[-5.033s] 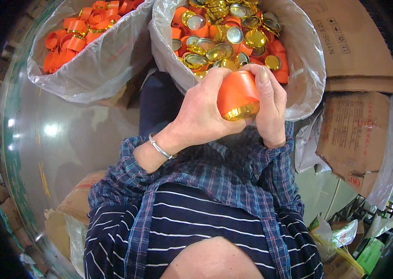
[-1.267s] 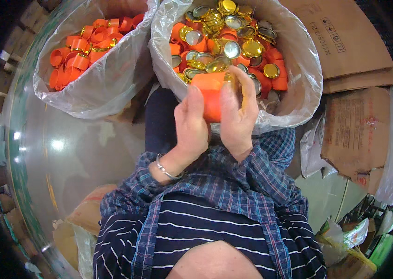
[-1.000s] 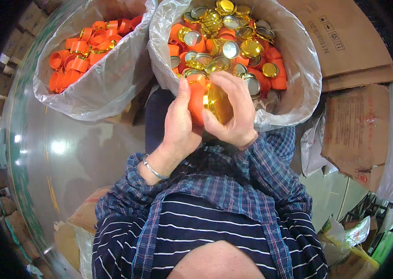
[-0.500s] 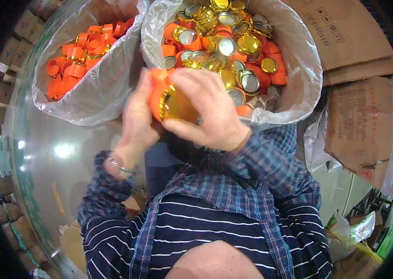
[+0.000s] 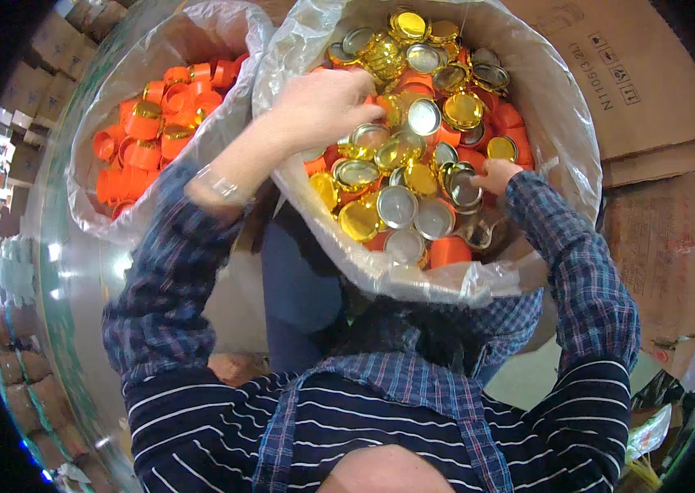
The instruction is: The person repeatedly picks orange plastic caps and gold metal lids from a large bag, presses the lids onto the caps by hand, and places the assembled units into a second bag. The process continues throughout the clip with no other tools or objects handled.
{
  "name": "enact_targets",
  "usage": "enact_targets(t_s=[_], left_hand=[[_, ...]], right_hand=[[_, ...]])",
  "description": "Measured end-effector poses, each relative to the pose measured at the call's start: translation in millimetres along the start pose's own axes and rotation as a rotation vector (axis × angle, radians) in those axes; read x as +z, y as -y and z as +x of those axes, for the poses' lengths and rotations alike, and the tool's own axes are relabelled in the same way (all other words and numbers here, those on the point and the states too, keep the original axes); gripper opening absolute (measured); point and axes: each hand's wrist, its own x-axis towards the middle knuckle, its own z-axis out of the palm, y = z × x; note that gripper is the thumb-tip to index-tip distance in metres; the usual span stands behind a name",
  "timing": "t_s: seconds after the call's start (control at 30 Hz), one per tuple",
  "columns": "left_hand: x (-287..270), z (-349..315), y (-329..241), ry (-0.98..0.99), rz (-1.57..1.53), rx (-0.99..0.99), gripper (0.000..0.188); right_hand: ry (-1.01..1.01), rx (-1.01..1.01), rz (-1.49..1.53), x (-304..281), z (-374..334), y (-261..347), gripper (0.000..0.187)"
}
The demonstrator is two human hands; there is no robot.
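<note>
Above glossy grey floor (image 5: 237, 312), a wrinkled clear plastic bag (image 5: 401, 283) is holding shiny round lids (image 5: 397, 206) and smooth orange cups (image 5: 450, 251), left hand (image 5: 321, 107) and right hand (image 5: 495, 175) lying among them, grips impossible to tell.

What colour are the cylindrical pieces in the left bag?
The cylindrical pieces are bright orange, a few with gold tops; seen in the head view.

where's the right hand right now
In the head view, the right hand is within the mouth of the right-hand plastic bag, toward that bag's right side, beside a silver lid.
</note>
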Motion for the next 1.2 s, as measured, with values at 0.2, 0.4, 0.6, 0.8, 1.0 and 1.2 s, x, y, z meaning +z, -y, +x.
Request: enact_targets(t_s=[0.2,0.4,0.6,0.8,1.0,1.2], left_hand=[[121,137,59,0.442,0.251,-0.056,0.043],[214,139,119,0.498,0.148,-0.130,0.022],[185,143,104,0.214,0.026,-0.202,0.013],[78,123,62,0.292,-0.755,-0.183,0.024],[27,30,22,-0.119,-1.494,-0.166,0.029],[31,-24,-28,-0.300,-1.753,-0.159,0.034]], right_hand=[[0.005,-0.023,0.202,41,34,-5,0.076],[-0.091,0.076,0.358,50,45,6,0.053],[-0.084,-0.066,0.312,30,46,6,0.028],[-0.362,-0.160,0.430,-24,31,6,0.021],[-0.651,-0.158,0.590,-77,-37,13,0.029],[-0.993,-0.070,0.971,-82,-122,49,0.026]])
